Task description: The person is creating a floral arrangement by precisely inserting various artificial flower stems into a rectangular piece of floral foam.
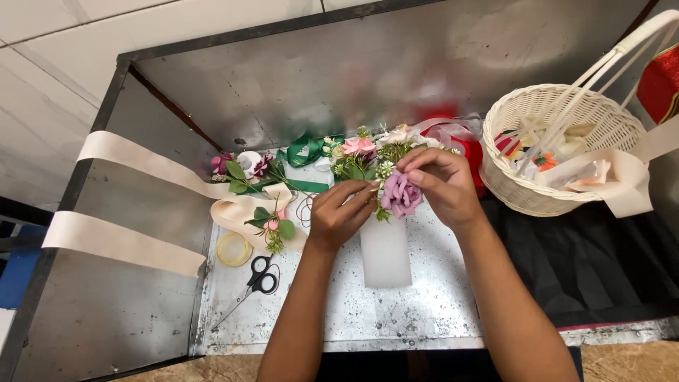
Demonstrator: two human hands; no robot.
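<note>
While you work over the scuffed metal surface (pixel 424 311), both your hands meet at the mauve rose (pixel 401 194), which sits at the top end of a white foam block (pixel 385 249) lying flat in front of you. That rose looks soft and very light, with petals that would crush or crease easily, so I'd judge the base of the bloom or its stem the safer place to grip, not the outer petals. Your right hand (pixel 438 185) is curled nearly closed, fingertips pinching the top of the rose. Your left hand (pixel 341 212) is loosely bent, its fingers touching the greenery just beside the bloom. More flowers and a green ribbon (pixel 304 150) lie behind, black scissors (pixel 260 277) to the left, and a wicker basket (pixel 537 191) to the right.
</note>
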